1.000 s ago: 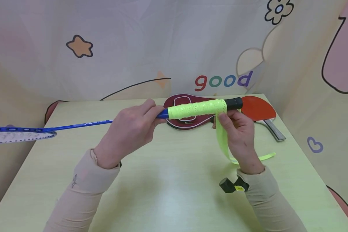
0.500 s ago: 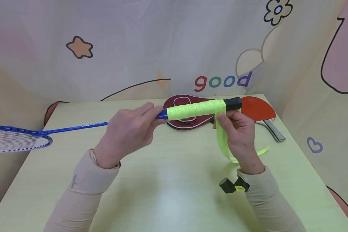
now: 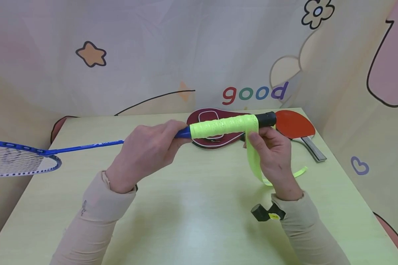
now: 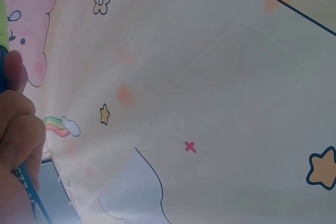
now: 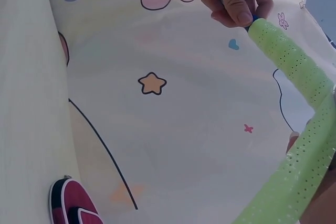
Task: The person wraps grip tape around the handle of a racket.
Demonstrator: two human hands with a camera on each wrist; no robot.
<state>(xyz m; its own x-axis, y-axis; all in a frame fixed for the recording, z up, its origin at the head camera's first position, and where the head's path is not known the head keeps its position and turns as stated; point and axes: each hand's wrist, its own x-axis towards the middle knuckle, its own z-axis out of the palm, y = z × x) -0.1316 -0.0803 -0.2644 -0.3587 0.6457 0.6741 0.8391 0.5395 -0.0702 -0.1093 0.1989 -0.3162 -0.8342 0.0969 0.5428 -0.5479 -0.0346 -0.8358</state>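
A blue badminton racket (image 3: 86, 147) is held nearly level above the table, its strung head off to the left. My left hand (image 3: 146, 151) grips it at the blue cone below the handle. Perforated yellow-green overgrip tape (image 3: 222, 126) is wound round most of the handle; the black butt end (image 3: 266, 119) is bare. From the last turn a loose strip (image 3: 253, 156) hangs down and curls behind my right wrist. My right hand (image 3: 276, 154) pinches this strip just under the handle, thumb in front. In the right wrist view the tape (image 5: 294, 182) runs taut-looking from the handle.
On the pale table (image 3: 185, 221), a dark red paddle case (image 3: 209, 141) lies at the back behind the handle. Right of it is a red table tennis paddle (image 3: 295, 123) with a grey handle. A printed curtain (image 3: 152, 55) stands behind the table.
The racket has rolled slightly, showing more of its strings, and its head has dipped a little. The left fingers have shifted on the cone. The right hand stays nearly still with the tape.
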